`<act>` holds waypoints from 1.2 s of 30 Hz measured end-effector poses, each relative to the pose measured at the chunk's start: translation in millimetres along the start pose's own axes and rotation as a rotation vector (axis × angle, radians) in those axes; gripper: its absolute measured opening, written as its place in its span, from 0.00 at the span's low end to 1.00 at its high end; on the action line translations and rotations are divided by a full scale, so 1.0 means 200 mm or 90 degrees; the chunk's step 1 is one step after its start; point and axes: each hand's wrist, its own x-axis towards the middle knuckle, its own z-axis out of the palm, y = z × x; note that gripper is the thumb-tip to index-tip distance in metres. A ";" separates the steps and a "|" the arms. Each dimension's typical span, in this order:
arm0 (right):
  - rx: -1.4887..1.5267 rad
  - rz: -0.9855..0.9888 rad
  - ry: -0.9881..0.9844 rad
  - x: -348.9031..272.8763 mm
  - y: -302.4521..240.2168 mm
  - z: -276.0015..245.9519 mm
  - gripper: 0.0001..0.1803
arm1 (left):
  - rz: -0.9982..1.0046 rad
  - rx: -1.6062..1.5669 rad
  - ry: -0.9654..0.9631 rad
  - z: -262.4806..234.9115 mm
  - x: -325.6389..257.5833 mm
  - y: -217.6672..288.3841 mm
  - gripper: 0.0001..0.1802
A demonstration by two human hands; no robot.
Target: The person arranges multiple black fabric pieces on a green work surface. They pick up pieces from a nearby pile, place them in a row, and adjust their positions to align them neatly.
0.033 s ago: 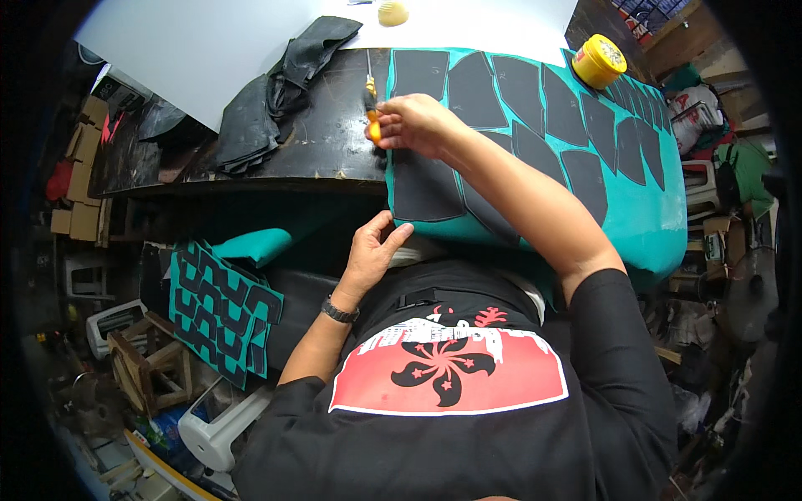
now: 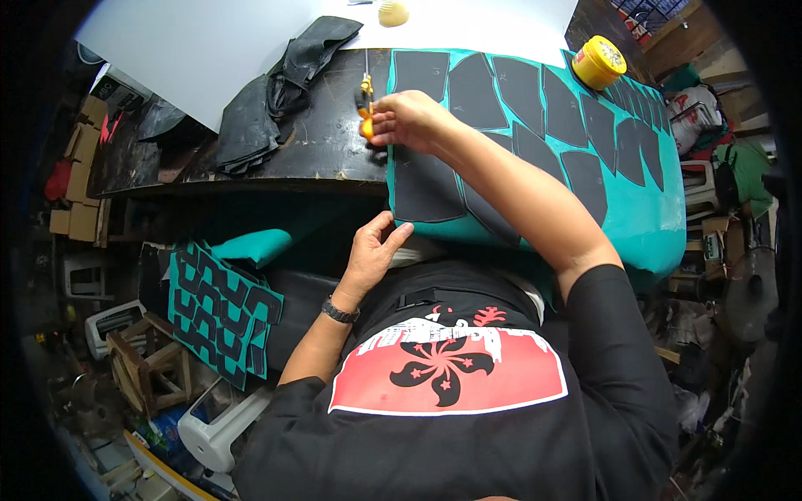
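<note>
My right hand (image 2: 405, 121) is closed around scissors (image 2: 366, 127) with orange-yellow and black handles. Their thin metal blades point away from me over the dark table. The hand hovers by the left edge of a teal sheet (image 2: 647, 213) that carries several dark grey cut-shape panels (image 2: 426, 188). Down at the sheet's near left corner is my left hand (image 2: 370, 250), thumb and forefinger apart, the tips against the sheet's front edge. Its other fingers are partly hidden.
Crumpled black material (image 2: 251, 121) lies on the dark table (image 2: 326, 138). A yellow tub (image 2: 599, 63) stands on the sheet's far right. Lower left, a teal piece with black shapes (image 2: 217, 313) hangs near a wooden stool (image 2: 150, 367) and a white plastic stool (image 2: 213, 438).
My right hand has shifted slightly left with the scissors, whose handles have tilted a little. The left hand stays in place.
</note>
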 end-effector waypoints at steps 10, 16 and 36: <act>-0.464 -0.354 0.275 0.43 0.05 0.28 0.23 | -0.012 0.039 0.045 -0.04 0.10 -0.01 0.08; -0.645 -0.353 0.120 0.27 0.08 0.40 0.38 | -0.006 0.013 0.030 -0.06 0.12 0.00 0.10; -0.566 -0.677 -0.103 0.05 0.04 0.34 0.37 | -0.017 0.063 0.093 -0.03 0.13 0.13 0.08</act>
